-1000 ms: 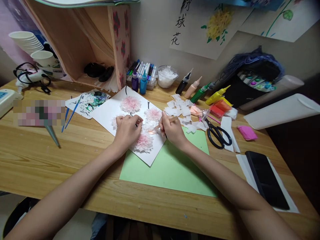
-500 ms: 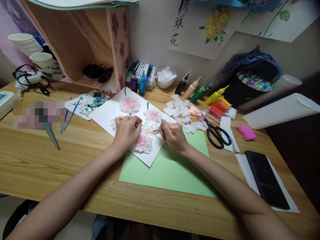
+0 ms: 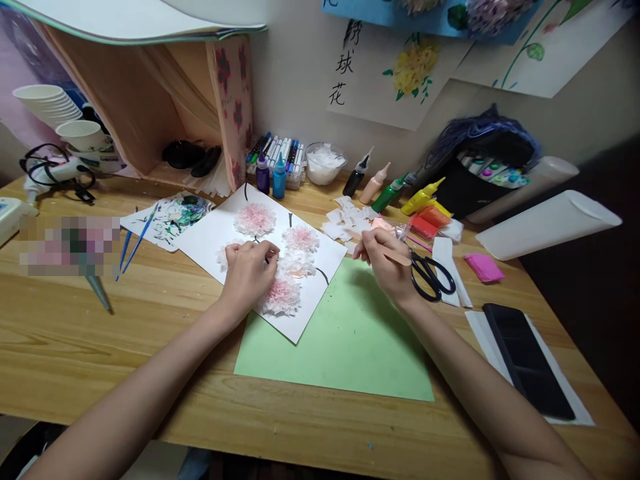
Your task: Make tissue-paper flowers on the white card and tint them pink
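On the white paper (image 3: 205, 237), tilted on the desk, are several fluffy pink-and-white paper flowers, one of them a pink flower (image 3: 255, 219) at the top. My left hand (image 3: 247, 272) rests on the sheet with its fingers bent and drawn together, covering part of a flower at the left; what its fingertips hold, if anything, is hidden. A white flower (image 3: 301, 262) beside it carries a small peach dab. Above the green sheet (image 3: 345, 347), my right hand (image 3: 385, 260) is closed around a thin tan stick (image 3: 398, 257), near the torn white paper pieces (image 3: 347, 217).
Black-handled scissors (image 3: 431, 277) lie right of my right hand. Glue or paint bottles, including a green bottle (image 3: 391, 195), stand behind. A glass bowl (image 3: 325, 163) of white scraps is at the back. At left are blue brushes (image 3: 137, 243) on a paint-smeared sheet (image 3: 175, 220).
My right hand has moved right and slightly up with the stick, away from the flowers toward the torn pieces. The left hand stays on the paper. The camera view has shifted slightly.
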`<state>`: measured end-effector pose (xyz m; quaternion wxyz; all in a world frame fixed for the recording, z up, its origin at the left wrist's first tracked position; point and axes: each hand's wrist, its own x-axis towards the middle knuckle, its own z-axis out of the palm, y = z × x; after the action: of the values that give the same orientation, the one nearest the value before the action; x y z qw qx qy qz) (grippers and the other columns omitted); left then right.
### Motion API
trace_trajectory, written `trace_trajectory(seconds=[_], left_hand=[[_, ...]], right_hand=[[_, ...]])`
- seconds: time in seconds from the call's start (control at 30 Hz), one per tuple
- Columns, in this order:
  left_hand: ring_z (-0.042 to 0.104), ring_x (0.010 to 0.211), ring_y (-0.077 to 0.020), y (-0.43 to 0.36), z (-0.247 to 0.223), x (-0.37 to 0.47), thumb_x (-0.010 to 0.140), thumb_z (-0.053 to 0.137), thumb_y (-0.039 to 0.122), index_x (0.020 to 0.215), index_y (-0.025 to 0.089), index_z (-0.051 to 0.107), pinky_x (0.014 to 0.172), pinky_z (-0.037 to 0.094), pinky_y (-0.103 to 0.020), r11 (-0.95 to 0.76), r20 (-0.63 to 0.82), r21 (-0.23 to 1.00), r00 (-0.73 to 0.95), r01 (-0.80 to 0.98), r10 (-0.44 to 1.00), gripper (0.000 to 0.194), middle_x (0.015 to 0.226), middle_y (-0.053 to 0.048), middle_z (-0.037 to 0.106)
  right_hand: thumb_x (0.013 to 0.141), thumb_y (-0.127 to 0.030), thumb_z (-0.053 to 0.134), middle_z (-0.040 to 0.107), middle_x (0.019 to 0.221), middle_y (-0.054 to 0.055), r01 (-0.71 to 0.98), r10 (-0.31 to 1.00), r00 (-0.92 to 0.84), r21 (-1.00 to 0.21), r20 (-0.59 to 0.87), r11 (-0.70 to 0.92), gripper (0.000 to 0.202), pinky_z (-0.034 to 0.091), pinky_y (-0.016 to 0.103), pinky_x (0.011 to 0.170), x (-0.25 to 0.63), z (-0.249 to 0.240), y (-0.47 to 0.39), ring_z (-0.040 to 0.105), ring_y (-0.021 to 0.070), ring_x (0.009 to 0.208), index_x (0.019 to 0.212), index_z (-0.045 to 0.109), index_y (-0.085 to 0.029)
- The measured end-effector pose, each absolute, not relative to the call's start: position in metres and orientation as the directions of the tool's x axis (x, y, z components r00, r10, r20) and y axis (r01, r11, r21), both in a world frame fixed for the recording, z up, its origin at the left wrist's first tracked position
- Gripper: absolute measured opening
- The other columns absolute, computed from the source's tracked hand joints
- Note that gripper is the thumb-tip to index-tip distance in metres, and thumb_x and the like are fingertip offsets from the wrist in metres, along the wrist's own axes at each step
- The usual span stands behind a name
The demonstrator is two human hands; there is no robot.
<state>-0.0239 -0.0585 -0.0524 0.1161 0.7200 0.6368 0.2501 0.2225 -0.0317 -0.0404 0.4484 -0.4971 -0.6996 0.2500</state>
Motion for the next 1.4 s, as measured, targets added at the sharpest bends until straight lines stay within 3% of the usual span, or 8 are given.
trace_trajectory(seconds=[0.17,0.43,0.57,0.77,0.9,1.13,1.3,1.4], left_hand=[[0.06,0.091,-0.0205,-0.057,-0.053,-0.025,0.085,0.046,0.021,0.087,0.023,0.061,0.089,0.026,-0.041,-0.153,0.203,0.483,0.06,0.862,0.977,0.015,0.087,-0.001,0.071],[0.06,0.092,-0.0206,-0.058,-0.05,-0.025,0.085,0.046,0.022,0.088,0.023,0.061,0.089,0.027,-0.042,-0.15,0.191,0.486,0.063,0.861,0.98,0.015,0.089,-0.002,0.072],[0.061,0.091,-0.0219,-0.058,-0.049,-0.025,0.085,0.046,0.022,0.087,0.023,0.061,0.089,0.027,-0.043,-0.162,0.193,0.486,0.075,0.859,0.978,0.016,0.089,-0.003,0.071],[0.06,0.094,-0.0221,-0.06,-0.046,-0.024,0.089,0.045,0.023,0.093,0.023,0.061,0.09,0.026,-0.044,-0.198,0.275,0.473,0.069,0.858,0.959,0.017,0.093,-0.004,0.072],[0.056,0.102,-0.0209,-0.07,-0.039,-0.016,0.091,0.048,0.026,0.1,0.023,0.062,0.094,0.025,-0.041,-0.327,0.421,0.451,0.126,0.83,0.898,0.017,0.1,-0.003,0.07],[0.053,0.105,-0.0197,-0.078,-0.036,-0.005,0.089,0.055,0.036,0.092,0.026,0.064,0.093,0.027,-0.038,-0.443,0.338,0.577,0.294,0.686,0.894,0.014,0.103,0.0,0.069],[0.052,0.106,-0.0212,-0.075,-0.041,-0.007,0.088,0.056,0.035,0.08,0.024,0.064,0.093,0.026,-0.04,-0.382,0.276,0.608,0.266,0.696,0.924,0.016,0.1,0.0,0.07],[0.05,0.109,-0.0226,-0.072,-0.045,-0.008,0.086,0.059,0.034,0.077,0.024,0.065,0.093,0.025,-0.043,-0.356,0.266,0.59,0.242,0.725,0.933,0.015,0.103,0.0,0.07]], right_hand=[[0.077,-0.032,0.066,0.066,0.086,0.006,0.738,0.895,-0.223,-0.532,0.387,0.415,0.018,0.045,0.031,0.066,0.257,-0.056,-0.016,0.061,0.0208,0.076,0.085,0.056,-0.02],[0.074,-0.009,0.056,0.06,0.076,0.007,0.81,0.852,-0.309,-0.353,0.422,0.469,0.012,0.042,0.037,0.075,0.245,-0.065,-0.013,0.054,0.025,0.082,0.073,0.053,-0.02],[0.076,-0.021,0.062,0.061,0.079,0.004,0.747,0.865,-0.14,-0.522,0.481,0.412,0.011,0.041,0.037,0.078,0.25,-0.054,-0.012,0.054,0.0233,0.083,0.072,0.051,-0.021],[0.077,-0.03,0.066,0.065,0.083,0.004,0.371,0.951,-0.156,-0.876,0.268,0.308,0.02,0.045,0.031,0.072,0.238,-0.038,-0.019,0.06,0.0173,0.078,0.076,0.049,-0.02],[0.078,-0.029,0.066,0.065,0.081,0.003,0.306,0.933,-0.274,-0.899,0.233,0.314,0.018,0.046,0.03,0.072,0.215,-0.028,-0.035,0.062,0.0164,0.078,0.075,0.051,-0.019],[0.081,-0.029,0.064,0.063,0.08,0.002,0.318,0.884,-0.428,-0.884,0.188,0.342,0.017,0.045,0.027,0.069,0.192,-0.032,-0.058,0.059,0.015,0.074,0.077,0.05,-0.02],[0.085,-0.037,0.059,0.061,0.077,0.001,0.347,0.899,-0.382,-0.868,0.214,0.355,0.019,0.043,0.026,0.064,0.188,-0.043,-0.063,0.056,0.0144,0.069,0.078,0.052,-0.02],[0.094,-0.041,0.04,0.059,0.07,0.002,0.327,0.898,-0.307,-0.851,0.316,0.411,0.031,0.042,0.028,0.063,0.191,-0.054,-0.067,0.054,0.0146,0.064,0.074,0.054,-0.021]])
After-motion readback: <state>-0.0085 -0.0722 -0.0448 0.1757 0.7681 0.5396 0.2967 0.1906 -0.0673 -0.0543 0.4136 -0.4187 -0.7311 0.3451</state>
